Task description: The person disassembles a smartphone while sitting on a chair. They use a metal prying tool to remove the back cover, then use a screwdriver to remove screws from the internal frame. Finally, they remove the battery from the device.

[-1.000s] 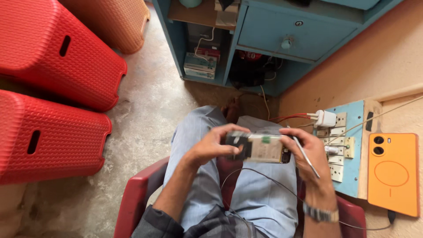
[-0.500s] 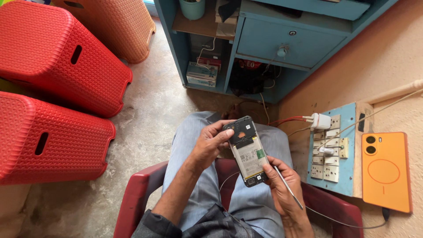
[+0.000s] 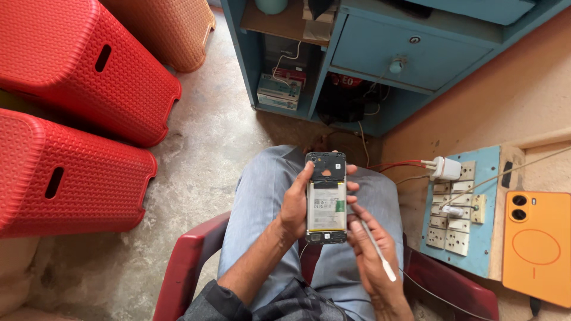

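Left hand point(image 3: 294, 205) grips the opened phone point(image 3: 326, 197) upright over the lap; right hand point(image 3: 372, 252) is closed on a thin white tool point(image 3: 376, 251) beside it. Switchboard point(image 3: 461, 208), orange phone point(image 3: 538, 246) right; red stools point(image 3: 71, 119) left, blue cabinet point(image 3: 380, 56) ahead.

So my left hand point(image 3: 295, 205) is up over my lap, palm turned in, thumb hooked over the top left edge and fingertips point(image 3: 352, 186) peeking round the far side, a full wrap-around grip. Left forearm runs up from the lower left, bare below a rolled dark sleeve. Right hand point(image 3: 370, 252) sits just beside it, lower and to the right, fingers pinched together like a pen grip, wrist bent in toward the left one.
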